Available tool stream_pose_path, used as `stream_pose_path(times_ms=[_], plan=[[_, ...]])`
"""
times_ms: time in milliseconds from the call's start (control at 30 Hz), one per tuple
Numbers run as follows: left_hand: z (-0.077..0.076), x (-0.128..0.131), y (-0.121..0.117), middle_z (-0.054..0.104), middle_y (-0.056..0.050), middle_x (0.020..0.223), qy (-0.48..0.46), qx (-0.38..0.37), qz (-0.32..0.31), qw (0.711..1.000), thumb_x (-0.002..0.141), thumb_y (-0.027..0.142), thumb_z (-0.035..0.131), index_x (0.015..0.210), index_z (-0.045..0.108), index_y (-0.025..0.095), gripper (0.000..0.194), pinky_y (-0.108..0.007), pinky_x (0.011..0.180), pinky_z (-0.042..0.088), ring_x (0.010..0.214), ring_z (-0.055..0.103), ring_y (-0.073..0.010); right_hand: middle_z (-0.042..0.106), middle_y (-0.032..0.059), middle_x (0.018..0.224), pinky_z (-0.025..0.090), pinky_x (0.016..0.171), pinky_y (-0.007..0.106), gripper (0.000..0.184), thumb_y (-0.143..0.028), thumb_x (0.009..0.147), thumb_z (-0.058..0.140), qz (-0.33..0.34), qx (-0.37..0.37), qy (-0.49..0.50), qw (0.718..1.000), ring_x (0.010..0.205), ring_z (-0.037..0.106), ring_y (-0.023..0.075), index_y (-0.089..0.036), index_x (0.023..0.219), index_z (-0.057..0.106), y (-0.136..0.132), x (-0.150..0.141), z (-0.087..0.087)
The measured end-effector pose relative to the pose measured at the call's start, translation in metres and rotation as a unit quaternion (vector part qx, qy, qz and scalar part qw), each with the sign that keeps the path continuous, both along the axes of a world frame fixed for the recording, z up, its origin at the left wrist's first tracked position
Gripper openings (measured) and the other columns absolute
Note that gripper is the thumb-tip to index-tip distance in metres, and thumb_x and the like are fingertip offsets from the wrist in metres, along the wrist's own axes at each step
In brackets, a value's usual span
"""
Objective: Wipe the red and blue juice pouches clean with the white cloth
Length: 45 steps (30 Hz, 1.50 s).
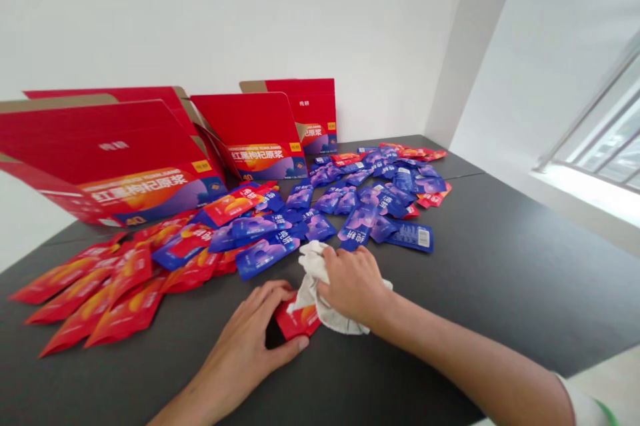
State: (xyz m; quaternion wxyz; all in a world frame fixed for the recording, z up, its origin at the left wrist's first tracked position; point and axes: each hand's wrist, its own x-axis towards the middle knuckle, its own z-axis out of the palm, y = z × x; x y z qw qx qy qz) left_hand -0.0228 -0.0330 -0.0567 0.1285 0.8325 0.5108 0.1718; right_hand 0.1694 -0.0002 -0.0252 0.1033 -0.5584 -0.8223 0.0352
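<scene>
A red pouch (296, 321) lies on the dark table in front of me, partly covered by a white cloth (345, 321). My left hand (255, 329) grips the pouch's left end, thumb along the near edge and fingers at the far edge. Bunched in my right hand (355, 279) is the cloth, pressed down over the pouch's right part. Just beyond my hands lie several blue pouches (273, 253). To the left, red pouches (120, 306) are fanned out in an overlapping pile.
Several open red cartons (135, 159) stand along the white wall at the back left. More blue pouches (380, 199) and some red ones spread across the back of the table (500, 246). At the far right is a window with a metal railing (590, 99).
</scene>
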Motion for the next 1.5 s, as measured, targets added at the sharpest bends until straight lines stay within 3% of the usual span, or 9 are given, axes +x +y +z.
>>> stream_pose_path(times_ms=[200,400,567,733,933,1100,1267,1433,1500], plan=[[-0.016,-0.006,0.004,0.053,-0.01,0.122,0.002,0.069,0.006,0.998,0.065,0.041,0.07,0.117,0.05,0.024,0.058,-0.042,0.092,0.045,0.112,0.051,-0.0303,0.065,0.0091,0.09,0.039,0.081,0.037,0.039,-0.043,0.075,0.054,0.136,0.003,0.014,0.991,0.082,0.061,0.0235,-0.017,0.103,0.053,-0.012,-0.004,0.003],[-0.008,-0.004,0.002,0.051,-0.006,0.123,0.0,0.008,-0.003,1.0,0.073,0.043,0.063,0.111,0.051,0.026,0.043,-0.039,0.091,0.045,0.111,0.052,-0.0259,0.064,0.013,0.094,0.033,0.089,0.044,0.042,-0.035,0.079,0.053,0.038,0.008,-0.039,0.998,0.087,0.061,0.026,-0.012,0.114,0.049,-0.007,0.007,0.005],[-0.011,-0.005,0.003,0.048,-0.011,0.128,0.002,0.027,-0.003,1.0,0.069,0.034,0.067,0.123,0.044,0.023,0.06,-0.044,0.098,0.039,0.119,0.045,-0.0304,0.064,0.0106,0.091,0.039,0.082,0.04,0.039,-0.043,0.075,0.057,0.171,0.016,-0.017,0.985,0.082,0.061,0.0249,-0.015,0.102,0.053,-0.015,0.002,0.007],[-0.001,0.0,0.001,0.052,-0.006,0.123,-0.009,-0.011,-0.004,1.0,0.073,0.039,0.063,0.113,0.051,0.027,0.044,-0.04,0.091,0.045,0.109,0.053,-0.0263,0.064,0.0133,0.092,0.034,0.09,0.045,0.038,-0.035,0.078,0.056,0.046,0.008,-0.048,0.998,0.085,0.061,0.0254,-0.013,0.108,0.053,-0.011,0.01,0.009],[-0.007,-0.003,0.003,0.052,-0.01,0.125,-0.011,0.03,0.007,0.999,0.066,0.035,0.068,0.119,0.049,0.024,0.058,-0.044,0.096,0.042,0.116,0.048,-0.0306,0.064,0.0099,0.092,0.039,0.084,0.039,0.038,-0.042,0.075,0.057,0.169,0.016,-0.006,0.985,0.083,0.061,0.0237,-0.016,0.102,0.054,-0.014,0.002,0.006],[-0.004,-0.001,0.001,0.053,-0.007,0.122,-0.018,-0.012,-0.004,1.0,0.073,0.038,0.063,0.113,0.05,0.026,0.044,-0.04,0.09,0.045,0.109,0.052,-0.0263,0.065,0.0115,0.093,0.033,0.091,0.043,0.04,-0.036,0.077,0.055,0.041,0.008,-0.022,0.999,0.087,0.061,0.0246,-0.015,0.111,0.051,-0.009,0.005,0.005],[-0.008,-0.002,0.001,0.049,-0.009,0.128,-0.006,0.029,0.006,1.0,0.068,0.032,0.067,0.122,0.046,0.025,0.059,-0.046,0.099,0.038,0.118,0.045,-0.0311,0.064,0.0101,0.094,0.039,0.082,0.037,0.038,-0.041,0.076,0.055,0.145,-0.004,0.005,0.989,0.085,0.061,0.0236,-0.016,0.105,0.052,-0.01,-0.001,0.004],[-0.001,0.001,0.001,0.052,-0.006,0.121,-0.011,-0.014,0.001,1.0,0.074,0.043,0.062,0.11,0.051,0.026,0.041,-0.04,0.089,0.045,0.109,0.052,-0.0263,0.065,0.0105,0.093,0.037,0.085,0.041,0.036,-0.037,0.081,0.048,0.038,0.013,0.0,0.999,0.085,0.061,0.0248,-0.015,0.109,0.051,-0.006,0.002,0.004],[0.0,0.003,0.0,0.053,-0.007,0.118,-0.019,-0.009,0.002,1.0,0.074,0.045,0.062,0.109,0.051,0.026,0.041,-0.039,0.088,0.045,0.107,0.052,-0.0262,0.065,0.0111,0.093,0.037,0.085,0.04,0.036,-0.037,0.081,0.049,0.054,0.01,-0.005,0.998,0.086,0.061,0.0248,-0.015,0.109,0.051,-0.005,0.001,0.004]])
